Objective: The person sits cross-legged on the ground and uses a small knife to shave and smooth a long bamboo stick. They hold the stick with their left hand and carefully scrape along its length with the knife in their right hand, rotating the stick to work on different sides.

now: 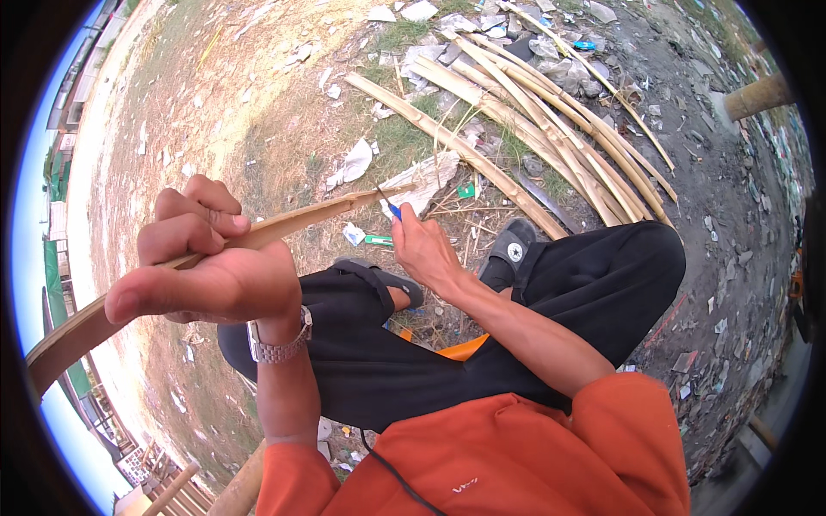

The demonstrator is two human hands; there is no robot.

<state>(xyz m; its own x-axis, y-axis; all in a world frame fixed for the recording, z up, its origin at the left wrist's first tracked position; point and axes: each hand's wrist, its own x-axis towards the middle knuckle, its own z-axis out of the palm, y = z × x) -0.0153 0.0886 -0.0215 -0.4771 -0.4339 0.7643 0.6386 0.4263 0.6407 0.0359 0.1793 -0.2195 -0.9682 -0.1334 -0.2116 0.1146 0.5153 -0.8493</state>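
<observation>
My left hand (211, 267) is wrapped round a long split bamboo strip (301, 221), its thumb stretched along it. The strip runs from the lower left rim up toward the middle, and its far end looks thinned and rough. In my right hand (426, 251) is a small knife with a blue handle (395, 211). Its thin dark blade points up and touches or lies just beside the far end of the strip; I cannot tell which. Most of the handle is hidden in my fingers.
Several long bamboo strips (551, 129) lie piled on the ground ahead, right of the middle. A broad metal blade (546, 198) rests among them. A green-handled tool (379, 241) lies near my feet. Paper scraps (353, 163) and rubble surround me. A bamboo post (757, 97) stands far right.
</observation>
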